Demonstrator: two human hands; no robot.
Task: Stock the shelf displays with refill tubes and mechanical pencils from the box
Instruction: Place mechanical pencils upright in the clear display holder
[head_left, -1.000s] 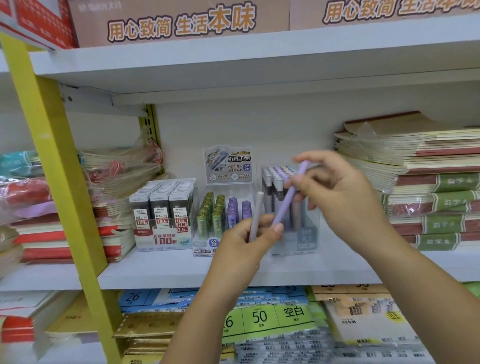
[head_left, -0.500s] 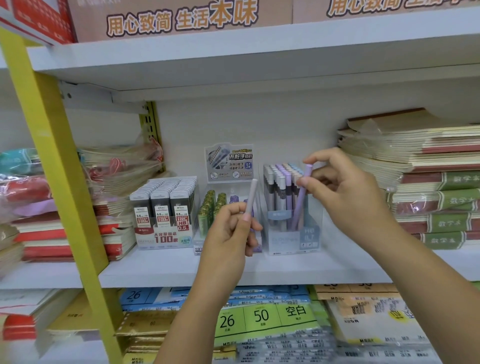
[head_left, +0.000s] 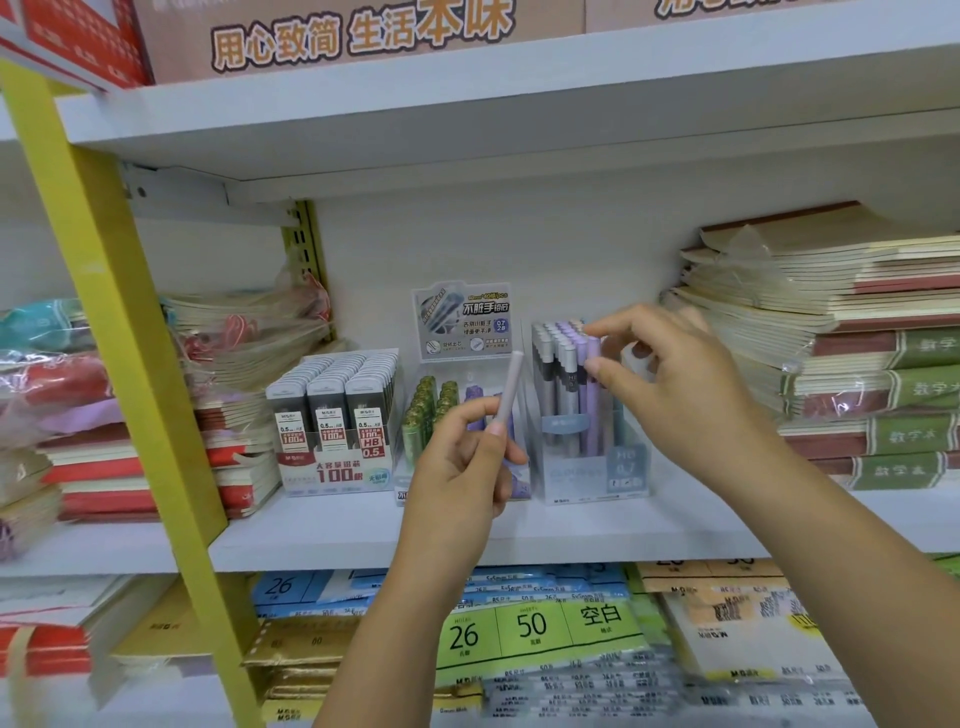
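My left hand grips a pale pink mechanical pencil upright, in front of the clear refill-tube display with green and purple tubes. My right hand pinches a purple pencil that stands in the clear pencil display box, among several grey and purple pencils. A display of black 0.5 lead refill cases stands to the left. The supply box is out of view.
The white shelf board carries stacked notebooks at left and right. A yellow upright post runs diagonally at left. Paper pads fill the shelf below; cartons sit above.
My right hand lowered the purple pencil from the air into the pencil display box. My left hand, holding the pale pencil, stayed in front of the tube display.
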